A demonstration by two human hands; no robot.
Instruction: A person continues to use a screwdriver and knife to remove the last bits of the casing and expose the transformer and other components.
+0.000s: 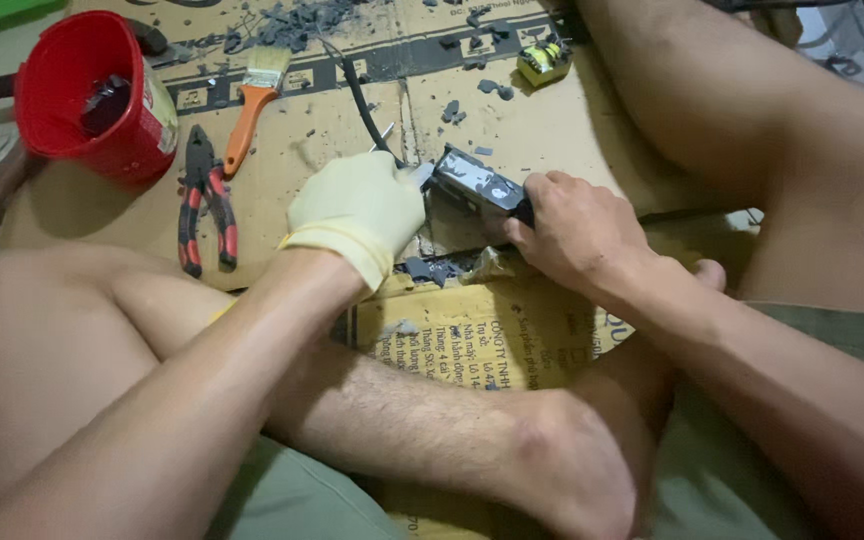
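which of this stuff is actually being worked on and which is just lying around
In hand:
- left hand, gloved, on a metal tool
- right hand gripping the dark grey block
- black cable running from it

Lying about:
- red-handled pliers
- orange-handled paintbrush
- red cup
- small yellow transformer
- grey chips

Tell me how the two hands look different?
The left hand wears a pale yellow glove; the right hand is bare. The left hand grips a small tool whose tip alone shows, while the right hand holds the grey block steady. Both press on that block over the cardboard.
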